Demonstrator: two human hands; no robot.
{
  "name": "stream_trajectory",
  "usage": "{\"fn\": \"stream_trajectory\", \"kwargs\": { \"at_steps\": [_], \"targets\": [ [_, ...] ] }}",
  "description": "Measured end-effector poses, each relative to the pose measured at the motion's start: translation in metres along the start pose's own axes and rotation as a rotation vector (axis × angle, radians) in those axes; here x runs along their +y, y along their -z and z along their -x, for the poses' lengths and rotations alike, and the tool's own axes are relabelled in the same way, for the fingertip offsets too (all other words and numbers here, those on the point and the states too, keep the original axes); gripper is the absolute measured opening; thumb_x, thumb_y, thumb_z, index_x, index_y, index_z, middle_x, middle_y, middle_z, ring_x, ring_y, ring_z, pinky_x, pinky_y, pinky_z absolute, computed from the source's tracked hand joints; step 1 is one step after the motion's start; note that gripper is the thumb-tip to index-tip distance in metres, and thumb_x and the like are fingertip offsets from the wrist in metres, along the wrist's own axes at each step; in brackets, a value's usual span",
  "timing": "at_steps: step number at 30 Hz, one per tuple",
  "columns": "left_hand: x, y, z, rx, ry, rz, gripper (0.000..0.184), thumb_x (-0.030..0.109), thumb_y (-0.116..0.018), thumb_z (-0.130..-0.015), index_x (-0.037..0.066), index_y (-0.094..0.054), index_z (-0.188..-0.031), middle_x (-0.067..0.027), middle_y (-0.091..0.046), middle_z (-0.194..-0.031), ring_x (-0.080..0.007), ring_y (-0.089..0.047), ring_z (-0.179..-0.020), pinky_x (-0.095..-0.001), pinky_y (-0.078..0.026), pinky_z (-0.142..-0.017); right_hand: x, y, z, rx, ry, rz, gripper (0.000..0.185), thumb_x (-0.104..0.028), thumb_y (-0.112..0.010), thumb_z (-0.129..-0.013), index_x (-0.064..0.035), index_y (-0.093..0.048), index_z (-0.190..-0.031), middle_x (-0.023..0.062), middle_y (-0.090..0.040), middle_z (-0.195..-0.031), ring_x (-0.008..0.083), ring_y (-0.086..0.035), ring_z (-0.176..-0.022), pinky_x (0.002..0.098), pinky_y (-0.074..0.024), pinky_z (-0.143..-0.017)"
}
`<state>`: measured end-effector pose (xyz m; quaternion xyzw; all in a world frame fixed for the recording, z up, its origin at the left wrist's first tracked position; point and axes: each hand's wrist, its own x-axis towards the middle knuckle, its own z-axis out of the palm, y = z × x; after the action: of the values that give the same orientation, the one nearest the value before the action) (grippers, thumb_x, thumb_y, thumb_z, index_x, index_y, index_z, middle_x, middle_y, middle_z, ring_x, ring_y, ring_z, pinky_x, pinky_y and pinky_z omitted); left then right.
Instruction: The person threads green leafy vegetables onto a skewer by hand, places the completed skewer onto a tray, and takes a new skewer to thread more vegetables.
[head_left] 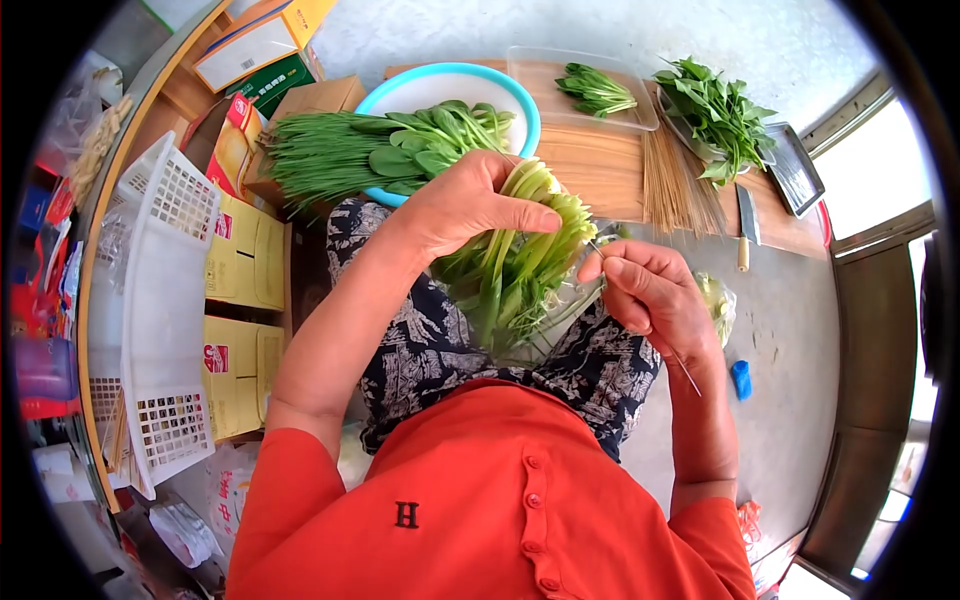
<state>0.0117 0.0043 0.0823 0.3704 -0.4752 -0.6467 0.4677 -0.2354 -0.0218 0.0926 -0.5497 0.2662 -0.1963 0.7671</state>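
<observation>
My left hand [475, 205] is closed around a bunch of pale-stemmed leafy greens [505, 270], held above my lap. Its cut stem ends point up and to the right, and the leaves hang toward my knees. Between the thumb and fingers of my right hand [650, 290] is a thin skewer [684, 372]. One end of the skewer passes below the hand beside my wrist; the other reaches the stems at the bunch's right edge. Whether it has pierced a stem I cannot tell.
Ahead, a blue-rimmed basin [532, 120] bears chives [325, 150] and broad-leaved greens [425, 145]. Loose skewers [680, 180], a clear tray [535, 75], more leafy greens [725, 120] and a knife [748, 215] lie rightward. Yellow boxes [245, 250] and a white basket [165, 300] stand left.
</observation>
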Motion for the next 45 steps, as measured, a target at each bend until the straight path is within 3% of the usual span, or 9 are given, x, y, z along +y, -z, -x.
{"fn": "stream_trajectory", "kwargs": {
  "at_steps": [17,19,22,32,42,45],
  "targets": [
    [-0.002,-0.005,-0.001,0.032,-0.006,-0.075,0.021,0.007,-0.08,-0.073,-0.001,-0.069,-0.09,-0.0051,-0.069,-0.082,-0.0102,-0.063,-0.07,-0.0248,-0.051,-0.067,0.006,0.002,-0.001,0.01,0.012,0.069,0.022,-0.014,-0.05,-0.098,0.002,-0.066,-0.099,-0.0068,-0.04,-0.052,0.0017,-0.031,-0.044,0.0181,-0.024,-0.043],
    [-0.005,-0.002,-0.001,-0.018,-0.013,-0.055,0.024,0.01,-0.078,-0.077,-0.001,-0.069,-0.095,-0.0055,-0.069,-0.087,-0.0095,-0.062,-0.075,-0.0235,-0.05,-0.07,0.006,0.003,0.0,0.014,0.031,-0.007,0.023,-0.014,-0.05,-0.098,0.0028,-0.065,-0.098,-0.0067,-0.04,-0.052,0.0016,-0.031,-0.044,0.0178,-0.0246,-0.043],
    [-0.005,0.003,-0.003,-0.032,-0.081,0.161,0.04,0.017,-0.072,-0.084,-0.003,-0.06,-0.116,-0.0058,-0.067,-0.104,-0.0105,-0.062,-0.094,-0.025,-0.047,-0.088,0.003,0.005,0.001,0.035,0.045,-0.007,0.024,-0.015,-0.05,-0.099,0.0029,-0.065,-0.099,-0.0066,-0.04,-0.052,0.0016,-0.031,-0.044,0.0178,-0.0247,-0.042],
    [-0.001,0.006,0.0,0.027,-0.072,0.052,0.02,0.011,-0.07,-0.085,-0.001,-0.069,-0.102,-0.0027,-0.068,-0.096,-0.0104,-0.062,-0.09,-0.0244,-0.047,-0.086,0.005,0.005,0.001,0.035,0.045,-0.002,0.024,-0.016,-0.05,-0.098,0.0021,-0.065,-0.098,-0.0066,-0.039,-0.051,0.0021,-0.03,-0.044,0.0183,-0.023,-0.042],
    [0.001,0.006,-0.003,0.041,-0.066,0.038,0.024,0.011,-0.073,-0.082,0.0,-0.069,-0.102,-0.0034,-0.068,-0.099,-0.0109,-0.062,-0.093,-0.0255,-0.047,-0.088,0.0,0.003,-0.005,0.015,0.031,-0.013,0.024,-0.019,-0.051,-0.098,0.0004,-0.064,-0.099,-0.0071,-0.037,-0.051,0.0021,-0.029,-0.045,0.0192,-0.021,-0.042],
    [0.012,-0.001,-0.004,-0.042,-0.101,-0.009,0.028,0.011,-0.075,-0.079,0.0,-0.067,-0.103,-0.004,-0.068,-0.099,-0.011,-0.063,-0.092,-0.0257,-0.047,-0.088,-0.006,0.0,-0.007,-0.005,0.055,-0.025,0.024,-0.021,-0.051,-0.098,-0.0012,-0.065,-0.099,-0.0075,-0.037,-0.051,0.002,-0.029,-0.045,0.019,-0.0204,-0.042]
  ]
}}
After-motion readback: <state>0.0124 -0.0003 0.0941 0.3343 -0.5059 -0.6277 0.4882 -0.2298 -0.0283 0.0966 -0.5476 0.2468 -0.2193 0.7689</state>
